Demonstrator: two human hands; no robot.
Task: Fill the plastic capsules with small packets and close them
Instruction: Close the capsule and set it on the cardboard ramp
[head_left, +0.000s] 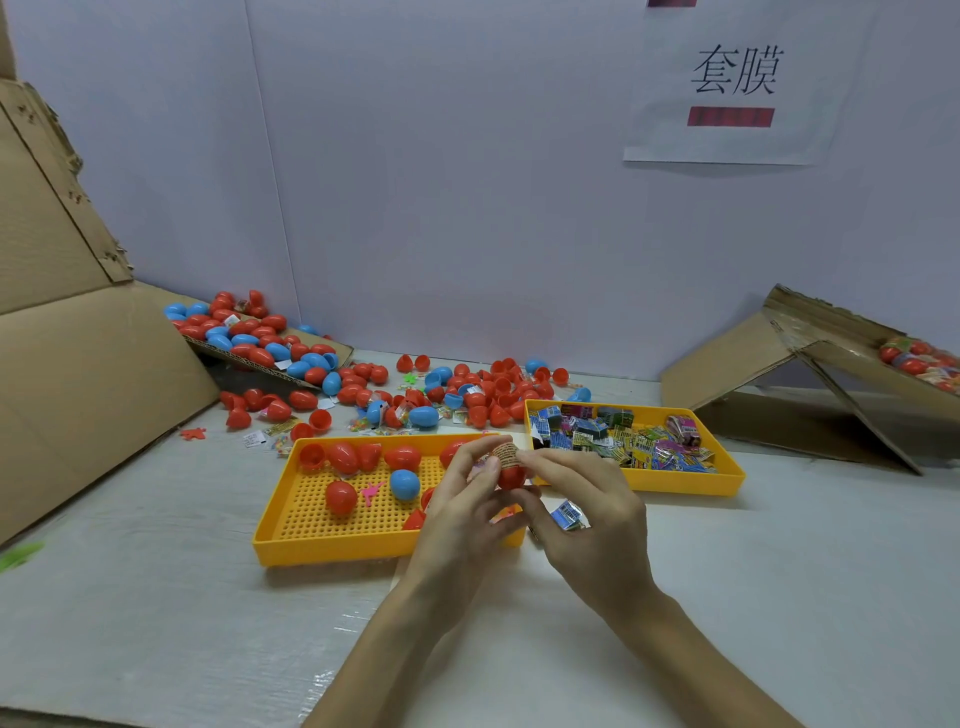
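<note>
- The left hand (470, 499) and right hand (582, 493) meet above the near edge of the table (779, 571), fingers curled in around one red capsule half (511, 475).
- A printed packet (503, 453) sticks out of the top of that half, pinched between fingertips of both hands; which hand bears the weight of the half is hard to tell.
- Under the left hand lies a yellow perforated tray (311, 519) holding several red capsules, a blue capsule (404, 484) and a small pink figure (372, 491).
- Just right of it, a second yellow tray (691, 480) is full of colourful small packets (613, 434).
- One loose silvery packet (566, 514) lies on the table beside the right hand.
- Behind the trays, a pile of red and blue capsules (363, 374) spreads across the table and onto a sloped cardboard sheet (244, 353).
- A cardboard ramp (810, 364) stands at far right.
</note>
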